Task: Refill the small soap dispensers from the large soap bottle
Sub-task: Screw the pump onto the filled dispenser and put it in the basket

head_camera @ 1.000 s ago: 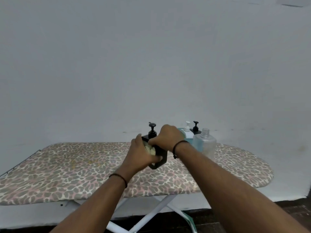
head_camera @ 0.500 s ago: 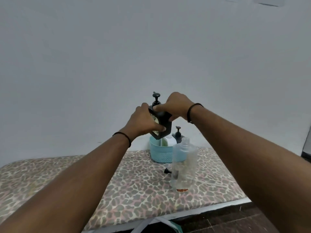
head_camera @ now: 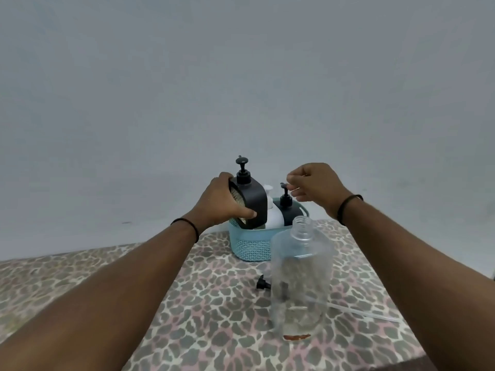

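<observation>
My left hand (head_camera: pixel 221 203) grips a black square soap dispenser (head_camera: pixel 253 203) with a black pump, held upright at the near-left rim of a light blue basket (head_camera: pixel 250 246). A white dispenser (head_camera: pixel 273 214) and a dark dispenser (head_camera: pixel 289 210) stand inside the basket. My right hand (head_camera: pixel 313 190) hovers above the dark dispenser's pump with fingers loosely curled, holding nothing. A large clear bottle (head_camera: pixel 301 279) stands uncapped and nearly empty in front of the basket. Its black pump head (head_camera: pixel 263 285) with a long tube lies on the board behind it.
Everything sits on an ironing board with a leopard-print cover (head_camera: pixel 214 303), against a plain grey wall. The board's near right edge runs close to the clear bottle.
My right hand has let go of the black dispenser and moved right. My left hand alone has brought the dispenser down to the basket. The view has shifted closer to the board.
</observation>
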